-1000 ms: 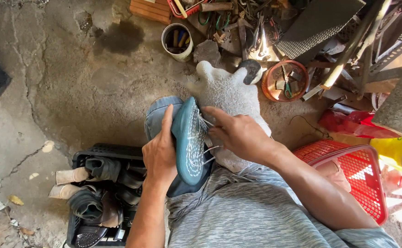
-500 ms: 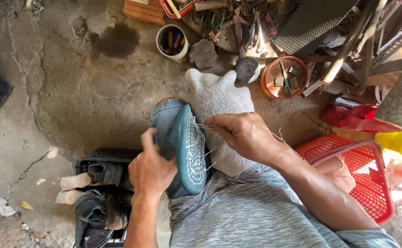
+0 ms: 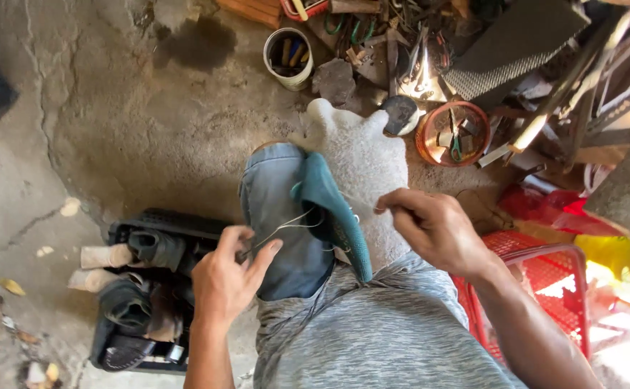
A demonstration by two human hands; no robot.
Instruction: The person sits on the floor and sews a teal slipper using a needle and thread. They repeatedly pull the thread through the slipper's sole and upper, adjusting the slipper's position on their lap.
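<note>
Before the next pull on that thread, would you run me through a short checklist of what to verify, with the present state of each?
1. Left hand grips the thread: ok, pinched at the fingertips.
2. Right hand grips its end: cannot tell, the strand there is too fine to see.
3. Teal shoe is steady: ok, wedged upright on the lap against the jeans knee.
4. Thread runs free of snags: ok, it loops clear to the shoe.
5. White fleecy cloth stays under the shoe: ok.

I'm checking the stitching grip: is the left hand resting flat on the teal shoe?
No, the left hand is off the teal shoe, pinching thread.
</note>
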